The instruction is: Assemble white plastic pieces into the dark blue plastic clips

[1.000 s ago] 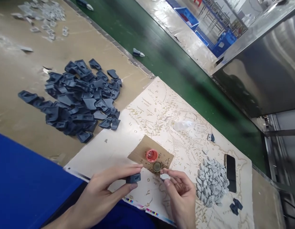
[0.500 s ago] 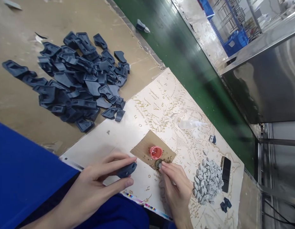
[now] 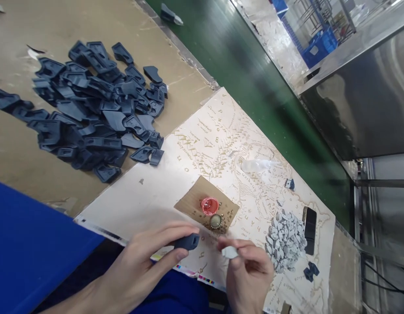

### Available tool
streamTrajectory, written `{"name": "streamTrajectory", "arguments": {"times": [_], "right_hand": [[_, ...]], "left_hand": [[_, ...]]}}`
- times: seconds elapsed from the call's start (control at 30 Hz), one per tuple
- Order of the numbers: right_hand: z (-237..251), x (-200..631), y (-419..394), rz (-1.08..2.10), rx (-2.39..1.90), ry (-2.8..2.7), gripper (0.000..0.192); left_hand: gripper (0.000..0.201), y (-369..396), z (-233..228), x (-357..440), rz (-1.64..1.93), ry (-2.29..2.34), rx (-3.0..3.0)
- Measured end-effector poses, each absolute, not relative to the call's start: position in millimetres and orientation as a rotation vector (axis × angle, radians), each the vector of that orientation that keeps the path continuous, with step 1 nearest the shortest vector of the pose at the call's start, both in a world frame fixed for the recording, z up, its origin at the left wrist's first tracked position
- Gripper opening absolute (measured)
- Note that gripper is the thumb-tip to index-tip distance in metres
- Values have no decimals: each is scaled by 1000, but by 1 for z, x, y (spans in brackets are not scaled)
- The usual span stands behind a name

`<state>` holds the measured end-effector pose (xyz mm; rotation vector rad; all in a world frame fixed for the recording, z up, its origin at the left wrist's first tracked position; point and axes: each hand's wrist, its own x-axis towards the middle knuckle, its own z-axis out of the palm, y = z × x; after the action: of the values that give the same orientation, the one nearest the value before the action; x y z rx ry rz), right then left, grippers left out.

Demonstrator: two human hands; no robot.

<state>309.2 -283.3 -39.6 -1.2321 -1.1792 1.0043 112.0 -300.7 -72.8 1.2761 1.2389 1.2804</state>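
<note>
Between thumb and fingers, my left hand point(image 3: 149, 257) grips a dark blue-grey plastic part point(image 3: 188, 242), its end with a small opening turned to the right. My right hand point(image 3: 249, 266) pinches a small pale grey piece point(image 3: 230, 252) a short way to the right of that part. The two pieces are apart. Just beyond my hands, a red-rimmed cup point(image 3: 210, 206) and a small round dish point(image 3: 216, 221) with a pale greenish filling stand on a brown card point(image 3: 192, 203) with drops around them. A pile of similar grey pieces point(image 3: 285, 242) lies right of my right hand.
A large heap of dark plastic parts point(image 3: 97, 109) covers the table at left. On the map-printed sheet point(image 3: 149, 198) lie a translucent bottle point(image 3: 257, 166), a phone point(image 3: 309, 231) and a few dark parts point(image 3: 310, 271). A green belt point(image 3: 254, 100) runs behind, with one part point(image 3: 171, 15) on it.
My right hand has drawn back from the round dish toward me, carrying the grey piece. My left hand has shifted slightly right with the plastic part, which is turned. The view has moved a little.
</note>
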Motion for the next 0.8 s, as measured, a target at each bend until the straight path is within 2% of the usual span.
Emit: {"name": "streamTrajectory", "arguments": {"times": [0.1, 0.3, 0.5, 0.67, 0.8], "right_hand": [[-34, 290, -286, 1069, -1197, -1128, 13], [-34, 290, -283, 942, -1193, -1313, 19], [-29, 304, -283, 865, -1176, -1578, 40], [-22, 307, -278, 783, -1063, -1683, 26], [-16, 306, -273, 763, -1008, -1738, 30]], "left_hand": [[19, -302, -73, 118, 1296, 1231, 1403], [27, -308, -74, 116, 1163, 1213, 1593], [23, -310, -70, 115, 1191, 1267, 1776], [25, -318, -70, 113, 1087, 1320, 2023], [28, -323, -72, 110, 1093, 1334, 2103]]}}
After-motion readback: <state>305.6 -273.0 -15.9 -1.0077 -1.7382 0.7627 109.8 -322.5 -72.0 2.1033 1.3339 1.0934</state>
